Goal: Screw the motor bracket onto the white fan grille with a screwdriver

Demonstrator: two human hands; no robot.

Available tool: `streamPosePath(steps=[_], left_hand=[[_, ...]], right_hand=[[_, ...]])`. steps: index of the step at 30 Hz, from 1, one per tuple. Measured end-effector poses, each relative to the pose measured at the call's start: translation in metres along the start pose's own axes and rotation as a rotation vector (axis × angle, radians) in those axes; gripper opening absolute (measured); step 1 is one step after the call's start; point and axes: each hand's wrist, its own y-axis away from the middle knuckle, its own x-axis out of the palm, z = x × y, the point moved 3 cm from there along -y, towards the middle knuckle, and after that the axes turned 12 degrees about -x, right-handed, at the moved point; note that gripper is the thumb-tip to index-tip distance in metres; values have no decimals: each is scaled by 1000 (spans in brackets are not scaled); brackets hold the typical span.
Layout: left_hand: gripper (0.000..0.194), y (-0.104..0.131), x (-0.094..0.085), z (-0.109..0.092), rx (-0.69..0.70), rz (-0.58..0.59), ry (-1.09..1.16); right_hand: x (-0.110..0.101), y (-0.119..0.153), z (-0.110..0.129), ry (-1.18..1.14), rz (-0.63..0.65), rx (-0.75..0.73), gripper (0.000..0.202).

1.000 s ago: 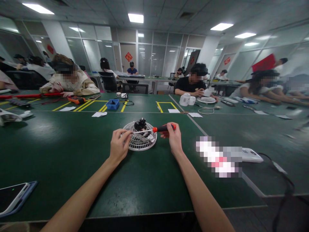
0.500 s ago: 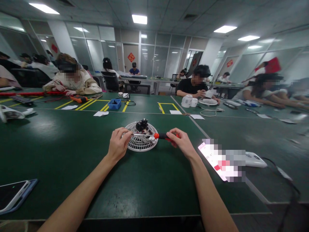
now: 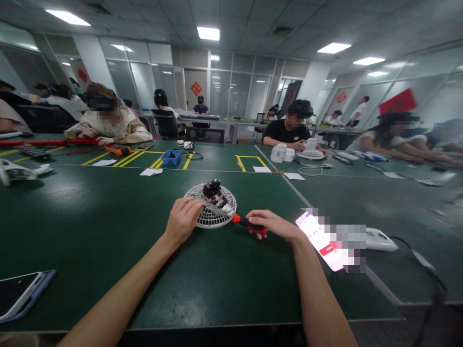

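My right hand (image 3: 265, 224) is wrapped round the red and black handle of a screwdriver (image 3: 244, 221). Its thin shaft slants up and left across a round white fan grille (image 3: 211, 222) lying on the green table. At the shaft's far end the fingers of my left hand (image 3: 184, 217) are pinched together, by the grille's left side; anything small between them is hidden. On the grille sits a black motor part (image 3: 212, 188), with wires and white pieces (image 3: 226, 207) beside it.
A lit phone (image 3: 318, 238) and a white device (image 3: 379, 239) lie to the right; another phone (image 3: 21, 291) is front left. Farther back stand a blue bin (image 3: 171, 157) and white fan parts (image 3: 278, 153). Co-workers sit across the table, one black-sleeved person (image 3: 289, 130) handling a fan.
My right hand has lowered the screwdriver's handle towards me, so the shaft slants where it was level. The left hand has shifted slightly right and down, staying at the tip.
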Motion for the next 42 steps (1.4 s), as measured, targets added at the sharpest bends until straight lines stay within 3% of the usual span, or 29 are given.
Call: streamPosePath(steps=[3,8,14,19,21,24,26,31,37,40,42], left_hand=[[22,1,1,-1,5,-16,12],[21,5,3,-7,9,-111,-22],[17,2,11,-8,-408,-10,290],[20,-5,13,-2,-595,169,623],[32,-6,13,1,-703,182,743],[64,-5,14,4,-845,172,905],[69,-5,14,4,-904,166,978],[53,-7,13,2,-1030,81,1094],[51,-6,12,0,-1143,12,1098],[52,-5,15,4,-1195,16,1107],[52,-6,18,7,-1204,36,1110]], right_hand=[[7,3,3,-25,93,15,35],[8,7,15,-30,50,-33,35],[4,5,18,71,15,-139,29],[2,3,18,155,-28,-210,25],[2,2,20,185,-42,-232,23],[5,2,23,180,-62,-219,23],[8,2,25,139,-67,-200,24],[11,1,28,118,-67,-180,28],[19,1,25,113,-45,-103,35],[30,1,23,103,-5,-77,40],[35,2,23,109,-43,-76,39]])
